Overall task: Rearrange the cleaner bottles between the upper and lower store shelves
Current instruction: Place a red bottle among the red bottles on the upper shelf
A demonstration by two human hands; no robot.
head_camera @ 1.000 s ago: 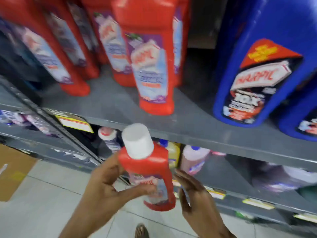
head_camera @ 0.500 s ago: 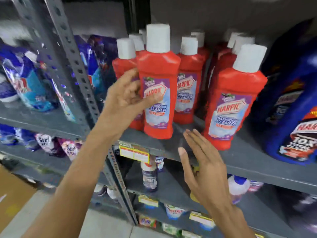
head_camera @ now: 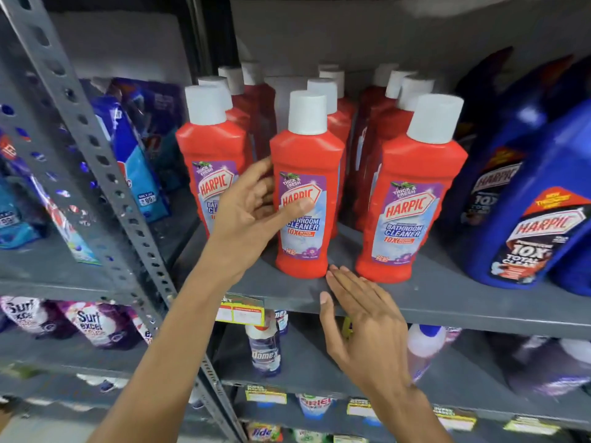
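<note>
Several red Harpic bathroom cleaner bottles with white caps stand in rows on the grey upper shelf (head_camera: 447, 302). The middle front red bottle (head_camera: 307, 148) stands upright at the shelf's front. My left hand (head_camera: 249, 215) holds it, thumb across the label and fingers round its left side. Other red bottles stand to its left (head_camera: 211, 145) and right (head_camera: 415, 174). My right hand (head_camera: 361, 318) is spread flat, holding nothing, with its fingertips at the shelf edge just below that bottle's base. On the lower shelf (head_camera: 307, 366) stands a white Domex bottle (head_camera: 265, 350).
Large blue Harpic bottles (head_camera: 537, 219) crowd the right of the upper shelf. A perforated grey upright post (head_camera: 96, 161) separates a left bay with blue detergent pouches (head_camera: 134, 148) and Surf Excel packs (head_camera: 92, 321). Price tags (head_camera: 240, 311) hang on the shelf edges.
The red bottle, held low by both hands near the lower shelf, went up and now stands on the upper shelf. My right hand let go and moved to the shelf edge.
</note>
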